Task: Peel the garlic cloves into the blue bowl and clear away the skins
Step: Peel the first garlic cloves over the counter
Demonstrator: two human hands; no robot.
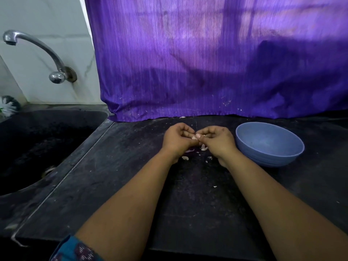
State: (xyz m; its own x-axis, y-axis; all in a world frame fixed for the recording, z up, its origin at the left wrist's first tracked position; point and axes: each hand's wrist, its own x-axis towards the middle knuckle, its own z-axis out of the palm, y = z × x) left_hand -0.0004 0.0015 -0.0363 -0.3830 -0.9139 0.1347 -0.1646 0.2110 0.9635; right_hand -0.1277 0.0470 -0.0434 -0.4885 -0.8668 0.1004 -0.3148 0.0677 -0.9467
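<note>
Fingers (pixel 185 133) of the left hand (pixel 178 141) and the right hand (pixel 214 141) curl together and pinch one small garlic clove (pixel 194 137) between them, held just above the desk (pixel 122 176). Scraps of skin (pixel 185 158) lie right below the fingers, and the blue bowl (pixel 269 144) sits just to their right, seemingly empty. The slippery clove could pop from so tight a pinch and drop among the skins, or loose flakes could drift into the bowl.
</note>
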